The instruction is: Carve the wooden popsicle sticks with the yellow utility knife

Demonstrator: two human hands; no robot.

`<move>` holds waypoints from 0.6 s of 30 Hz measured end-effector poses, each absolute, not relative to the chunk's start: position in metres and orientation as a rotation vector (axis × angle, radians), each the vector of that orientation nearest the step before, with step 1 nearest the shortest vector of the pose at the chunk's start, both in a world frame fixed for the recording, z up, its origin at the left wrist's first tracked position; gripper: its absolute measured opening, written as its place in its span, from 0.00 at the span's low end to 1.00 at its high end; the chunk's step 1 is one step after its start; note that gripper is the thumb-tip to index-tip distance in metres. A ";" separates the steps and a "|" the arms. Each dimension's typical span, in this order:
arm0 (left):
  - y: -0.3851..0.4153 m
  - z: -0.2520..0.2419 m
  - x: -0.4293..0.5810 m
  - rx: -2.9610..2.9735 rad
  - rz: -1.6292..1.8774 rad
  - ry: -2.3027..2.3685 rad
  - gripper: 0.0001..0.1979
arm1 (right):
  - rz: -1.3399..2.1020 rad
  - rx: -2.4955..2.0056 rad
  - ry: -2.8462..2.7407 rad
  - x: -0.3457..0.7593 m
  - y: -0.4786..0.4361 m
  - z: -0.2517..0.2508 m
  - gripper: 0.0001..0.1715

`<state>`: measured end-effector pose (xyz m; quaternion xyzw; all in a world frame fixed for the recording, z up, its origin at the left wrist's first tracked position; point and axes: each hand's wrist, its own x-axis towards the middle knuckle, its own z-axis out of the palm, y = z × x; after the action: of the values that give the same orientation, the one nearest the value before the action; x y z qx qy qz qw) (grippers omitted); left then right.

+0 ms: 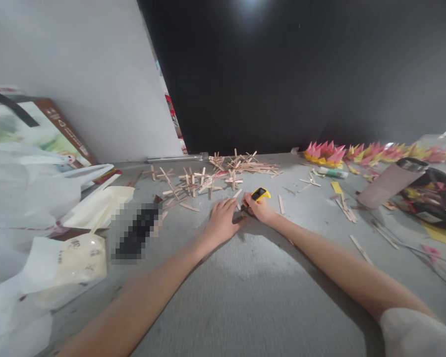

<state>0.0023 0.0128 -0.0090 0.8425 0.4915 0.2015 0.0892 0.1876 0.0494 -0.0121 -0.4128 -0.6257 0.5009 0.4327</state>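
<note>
My right hand (259,207) grips a yellow-and-black utility knife (260,194), held low over the grey table; its blade is hidden from me. Just to the left, my left hand (223,217) presses down on a wooden craft stick (238,193), whose end shows past the fingertips. The thumb reaches toward the right hand, near the knife. Beyond both hands lies a loose heap of craft sticks (250,163), some joined into crossed shapes. A single short stick (281,204) rests to the right of the knife.
On the left are white plastic bags (18,198), a wrapped food container (83,263) and a pixelated dark object (137,235). To the right stand a pink tumbler (390,183), a glue stick (333,172) and folded paper flowers (325,152). A dark panel (301,74) closes the back.
</note>
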 end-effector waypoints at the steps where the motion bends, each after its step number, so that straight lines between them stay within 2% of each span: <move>1: 0.013 -0.009 0.002 2.506 0.598 1.463 0.29 | 1.248 -1.029 -1.560 0.188 0.050 -0.012 0.37; 18: 0.012 -0.009 0.002 2.515 0.590 1.458 0.29 | 1.244 -1.022 -1.564 0.188 0.049 -0.013 0.36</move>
<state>0.0016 0.0119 -0.0086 0.8446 0.4896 0.1982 0.0873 0.1880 0.0492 -0.0128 -0.4101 -0.6279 0.4995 0.4337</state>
